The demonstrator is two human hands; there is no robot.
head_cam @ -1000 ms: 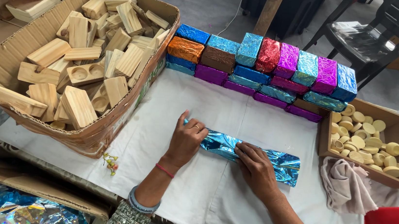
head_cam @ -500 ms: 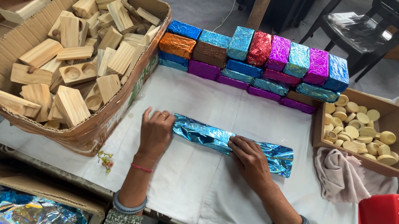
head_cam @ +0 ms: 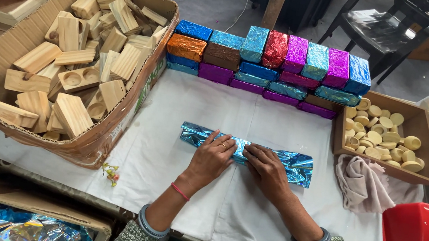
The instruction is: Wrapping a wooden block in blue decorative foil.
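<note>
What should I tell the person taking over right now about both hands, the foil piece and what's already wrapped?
Left hand and right hand: both flat, pressing the blue foil-wrapped piece on the white cloth.
Done: a stack of foil-wrapped blocks stands at the far edge.
Left: the foil's ends stick out loose and unfolded; many bare wooden blocks fill the cardboard box to the left. Small round pieces sit in a wooden tray to the right.

A work table on a grey floor, seen from above in even light.
A white cloth (head_cam: 184, 107) covers the table; beyond its far edge lies a grey concrete floor (head_cam: 225, 6). A black plastic chair (head_cam: 401, 28) stands at far right, and a wooden post (head_cam: 275, 6) rises behind the table.
</note>
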